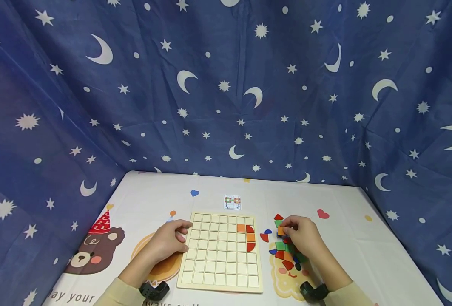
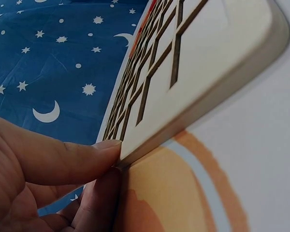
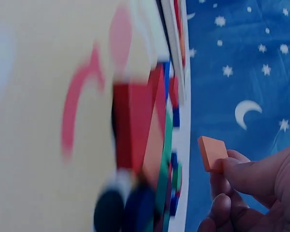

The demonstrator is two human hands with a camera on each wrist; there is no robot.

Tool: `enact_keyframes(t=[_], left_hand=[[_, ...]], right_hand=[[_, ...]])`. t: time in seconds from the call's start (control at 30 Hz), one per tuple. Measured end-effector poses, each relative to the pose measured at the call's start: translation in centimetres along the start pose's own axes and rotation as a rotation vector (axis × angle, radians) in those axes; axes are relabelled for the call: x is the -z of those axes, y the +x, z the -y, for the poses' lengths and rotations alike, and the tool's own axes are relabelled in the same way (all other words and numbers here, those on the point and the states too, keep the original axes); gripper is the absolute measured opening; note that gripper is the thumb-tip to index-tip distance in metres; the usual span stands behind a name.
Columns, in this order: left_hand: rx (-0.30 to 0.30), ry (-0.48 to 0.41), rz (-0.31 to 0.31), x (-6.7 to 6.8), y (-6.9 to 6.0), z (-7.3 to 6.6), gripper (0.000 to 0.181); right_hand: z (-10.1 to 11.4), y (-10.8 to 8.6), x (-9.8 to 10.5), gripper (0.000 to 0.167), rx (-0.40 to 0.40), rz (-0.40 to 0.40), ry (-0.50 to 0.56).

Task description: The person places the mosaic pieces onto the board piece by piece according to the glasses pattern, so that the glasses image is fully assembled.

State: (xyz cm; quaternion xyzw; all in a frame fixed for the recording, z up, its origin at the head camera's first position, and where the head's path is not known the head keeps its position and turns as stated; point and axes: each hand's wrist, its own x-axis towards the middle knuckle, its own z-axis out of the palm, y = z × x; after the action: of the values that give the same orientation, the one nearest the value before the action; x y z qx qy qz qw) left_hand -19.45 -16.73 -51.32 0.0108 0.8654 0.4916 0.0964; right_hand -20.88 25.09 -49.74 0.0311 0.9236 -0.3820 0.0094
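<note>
My left hand (image 1: 168,239) holds the left edge of a pale wooden grid board (image 1: 217,286), its thumb on the rim in the left wrist view. Toward the board's upper right lie two orange square tiles (image 1: 241,228) and two red curved-edged tiles (image 1: 251,246). My right hand (image 1: 301,233) pinches an orange square tile (image 3: 213,153) between thumb and fingers. It is raised above a loose pile of red, green, blue and orange tiles (image 1: 280,254) right of the board. Part of that pile is hidden under the hand.
A small printed pattern card (image 1: 232,202) lies behind the board. The white tablecloth (image 1: 149,187) bears printed pictures, including a bear (image 1: 92,253). A blue curtain (image 1: 218,140) with moons and stars stands round the back and sides.
</note>
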Motion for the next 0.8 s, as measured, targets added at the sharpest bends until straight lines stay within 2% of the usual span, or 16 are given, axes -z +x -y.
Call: enact_keyframes(t=[0.5,0.8], left_hand=[[0.001,0.0,0.002,0.0,0.0,0.0,0.068],[-0.005,-0.014,0.002,0.0,-0.1,0.0,0.069]], right_hand=[[4.1,-1.1,-4.7,0.018,0.045,0.1,0.165],[5.1,-1.6,-7.2,0.021,0.088,0.126,0.122]])
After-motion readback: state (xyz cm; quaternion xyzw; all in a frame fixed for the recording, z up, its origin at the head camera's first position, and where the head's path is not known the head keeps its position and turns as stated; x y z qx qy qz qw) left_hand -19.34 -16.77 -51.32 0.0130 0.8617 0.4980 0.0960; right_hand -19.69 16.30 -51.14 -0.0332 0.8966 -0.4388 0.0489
